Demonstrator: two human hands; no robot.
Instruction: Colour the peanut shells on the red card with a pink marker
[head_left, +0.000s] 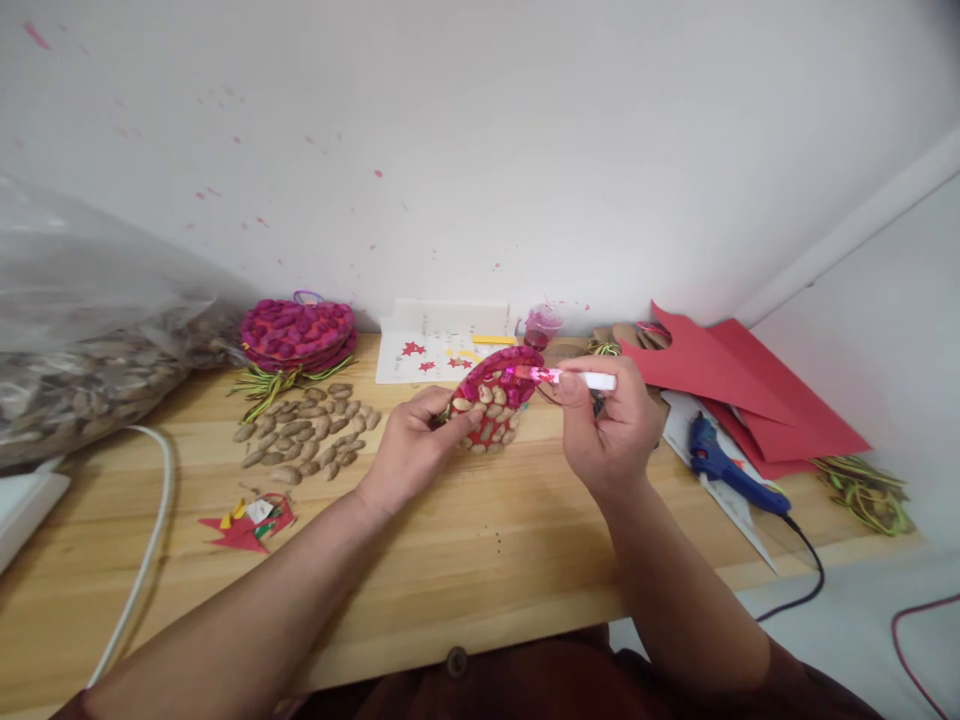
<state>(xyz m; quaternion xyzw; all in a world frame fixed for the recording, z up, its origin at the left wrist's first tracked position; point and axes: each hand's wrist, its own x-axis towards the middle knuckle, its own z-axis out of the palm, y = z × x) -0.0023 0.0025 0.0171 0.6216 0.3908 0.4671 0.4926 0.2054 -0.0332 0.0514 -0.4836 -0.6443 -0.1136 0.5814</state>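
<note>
My left hand is closed on the lower edge of a round red disc covered with nut shells, tilting it up over the wooden table. The top shells of the disc are painted magenta, the lower ones are bare tan. My right hand pinches a white-handled brush whose pink tip touches the disc's upper edge.
Loose shells lie left of the disc, with a stack of painted magenta discs behind them. A plastic bag of shells fills the left. A paint cup, red paper sheets and a blue glue gun sit right.
</note>
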